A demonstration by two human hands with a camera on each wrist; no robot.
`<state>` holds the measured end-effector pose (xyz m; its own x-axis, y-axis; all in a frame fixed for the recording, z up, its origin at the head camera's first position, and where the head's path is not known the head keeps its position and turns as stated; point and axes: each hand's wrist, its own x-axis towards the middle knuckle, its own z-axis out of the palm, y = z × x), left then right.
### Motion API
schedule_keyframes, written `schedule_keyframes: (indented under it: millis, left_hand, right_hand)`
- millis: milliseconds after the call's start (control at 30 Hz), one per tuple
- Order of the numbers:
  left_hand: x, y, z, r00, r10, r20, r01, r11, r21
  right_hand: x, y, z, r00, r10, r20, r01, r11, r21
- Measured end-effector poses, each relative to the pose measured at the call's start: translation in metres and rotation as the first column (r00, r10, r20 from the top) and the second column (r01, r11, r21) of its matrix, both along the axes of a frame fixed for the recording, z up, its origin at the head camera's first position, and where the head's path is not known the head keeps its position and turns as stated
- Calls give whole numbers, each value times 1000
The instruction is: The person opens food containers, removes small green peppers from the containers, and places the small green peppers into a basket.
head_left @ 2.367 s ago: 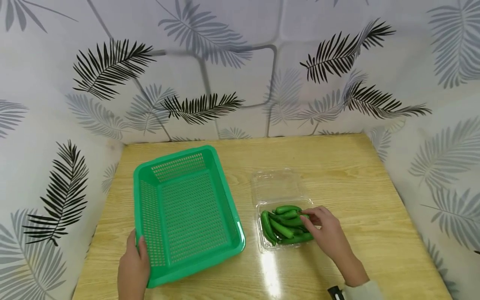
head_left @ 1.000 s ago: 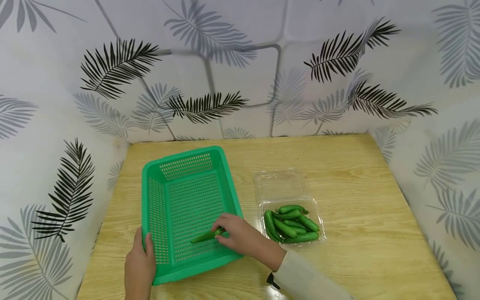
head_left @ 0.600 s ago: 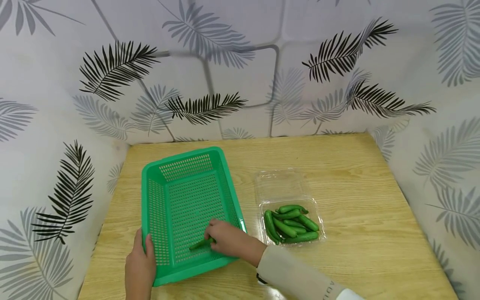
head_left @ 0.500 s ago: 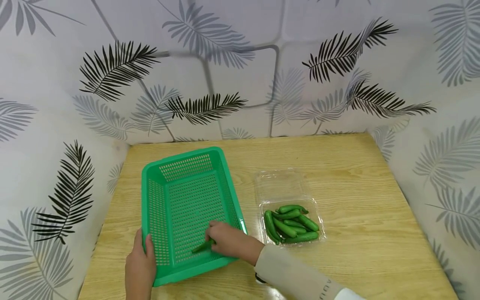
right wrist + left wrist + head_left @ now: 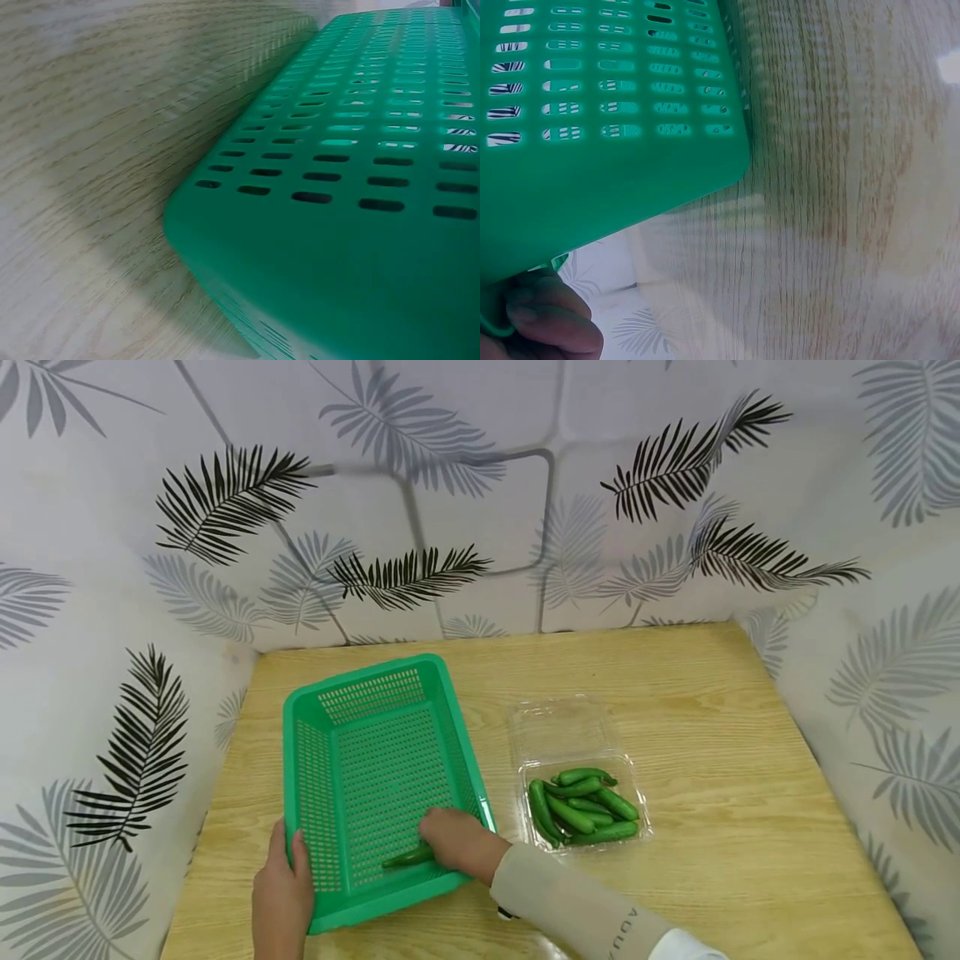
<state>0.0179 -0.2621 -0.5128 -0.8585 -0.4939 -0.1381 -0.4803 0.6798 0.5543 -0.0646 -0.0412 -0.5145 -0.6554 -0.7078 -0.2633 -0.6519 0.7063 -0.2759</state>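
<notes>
From my remote post I record the green basket (image 5: 390, 760) left of centre in the head view, its rim gripped at lower left by the left hand (image 5: 283, 893), fingers curled round it. One green pepper (image 5: 408, 857) is inside, low in the basket, one end hidden by the right hand (image 5: 461, 842) (whether those fingers pinch it, I cannot tell). I judge the transfer barely begun: this single pepper accounted for, the pile of peppers (image 5: 572, 814) outstanding in the clear container (image 5: 536, 772) right of centre.
</notes>
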Motion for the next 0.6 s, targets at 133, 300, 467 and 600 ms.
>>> schedule_keyframes:
  millis: [133,300,467,600]
  left_hand:
    - [0,0,0,1000,-3,-11,3,1000,-6]
    - [0,1,0,1000,-11,-24,11,1000,-7]
    - [0,2,-2,1000,-13,-21,13,1000,4]
    - [0,1,-2,1000,1,-23,-1,1000,7]
  right_hand:
    - [0,1,1,999,22,-40,-22,1000,15]
    - [2,6,11,997,49,-63,-53,997,-56]
    - [1,22,31,995,64,-82,-79,979,-190]
    - [1,42,45,991,58,-121,-96,935,-343]
